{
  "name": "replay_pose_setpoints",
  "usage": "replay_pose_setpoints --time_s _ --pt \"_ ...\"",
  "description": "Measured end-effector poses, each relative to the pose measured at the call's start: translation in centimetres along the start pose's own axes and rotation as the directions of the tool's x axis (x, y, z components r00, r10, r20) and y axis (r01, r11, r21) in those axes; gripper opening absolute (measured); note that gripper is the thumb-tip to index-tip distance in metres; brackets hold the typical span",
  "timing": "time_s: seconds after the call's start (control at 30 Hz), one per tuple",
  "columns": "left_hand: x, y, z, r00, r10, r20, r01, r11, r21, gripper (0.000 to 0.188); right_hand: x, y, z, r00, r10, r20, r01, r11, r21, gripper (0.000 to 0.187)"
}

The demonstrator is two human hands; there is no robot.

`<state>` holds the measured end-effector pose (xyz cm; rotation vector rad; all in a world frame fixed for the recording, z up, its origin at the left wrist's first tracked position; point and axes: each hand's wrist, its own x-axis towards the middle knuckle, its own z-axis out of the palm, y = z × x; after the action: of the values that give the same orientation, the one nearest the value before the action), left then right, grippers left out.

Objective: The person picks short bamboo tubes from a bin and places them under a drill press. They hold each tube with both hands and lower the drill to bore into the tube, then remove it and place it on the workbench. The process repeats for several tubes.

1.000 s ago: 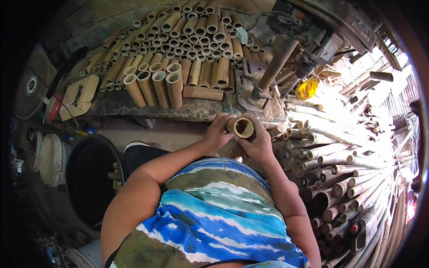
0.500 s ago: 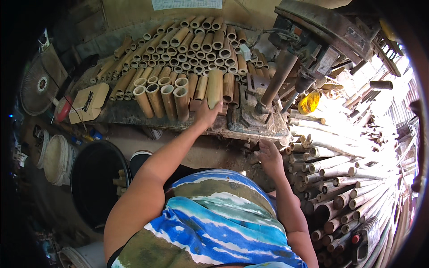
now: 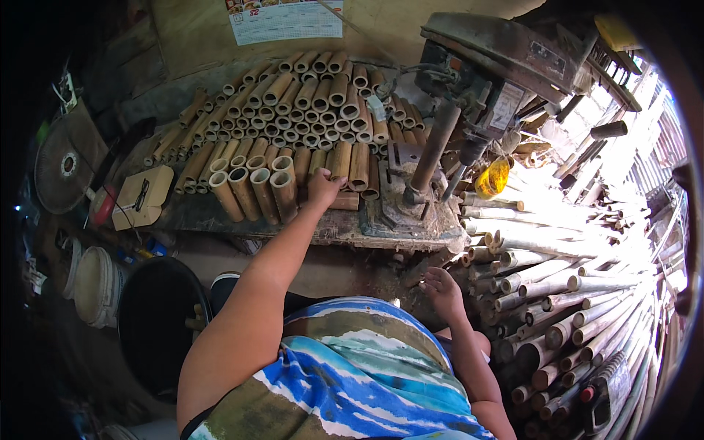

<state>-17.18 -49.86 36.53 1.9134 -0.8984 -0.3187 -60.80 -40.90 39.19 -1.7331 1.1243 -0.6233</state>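
My left hand (image 3: 325,191) reaches to the front of the bench, its fingers closed at the near end of a cut bamboo tube (image 3: 341,158). That tube lies in a row with other tubes, a wider bamboo tube (image 3: 358,166) directly to its right. Part of its near end is hidden by my fingers. Left of the hand, several upright bamboo tubes (image 3: 284,196) stand in two short rows with open tops. Off the bench's front edge, my right hand (image 3: 443,290) hangs with loosely bent fingers apart, holding nothing.
Stacked bamboo tubes (image 3: 308,103) fill the back of the bench (image 3: 293,229). A drill press (image 3: 433,158) stands to the right, above long bamboo poles (image 3: 543,282). At left are a fan (image 3: 70,163), glasses on cardboard (image 3: 154,202) and a black tub (image 3: 150,293).
The bamboo tube in my left hand has gone from raised and tilted to lying in the row. My right hand has stayed near the poles, its fingers slightly more bent. The view has shifted.
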Motion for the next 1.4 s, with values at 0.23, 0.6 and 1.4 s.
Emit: replay_pose_setpoints --time_s 0.23,0.6,1.4 --pt "-4.0 0.5 -3.7 0.93 0.161 0.33 -0.295 0.862 0.412 0.047 -0.2 2.3 0.0 0.996 -0.054 -0.077 0.056 0.998 0.02 0.049" --pt "-4.6 0.9 -3.3 0.827 0.229 0.513 -0.525 0.64 0.562 0.065 -0.1 3.0 0.2 0.999 0.006 -0.047 -0.004 0.999 0.052 0.049" --pt "-12.9 14.5 5.5 0.65 0.38 0.658 -0.396 0.908 -0.133 0.068 10.9 -9.1 0.8 0.946 -0.101 -0.307 0.087 0.995 -0.057 0.067"
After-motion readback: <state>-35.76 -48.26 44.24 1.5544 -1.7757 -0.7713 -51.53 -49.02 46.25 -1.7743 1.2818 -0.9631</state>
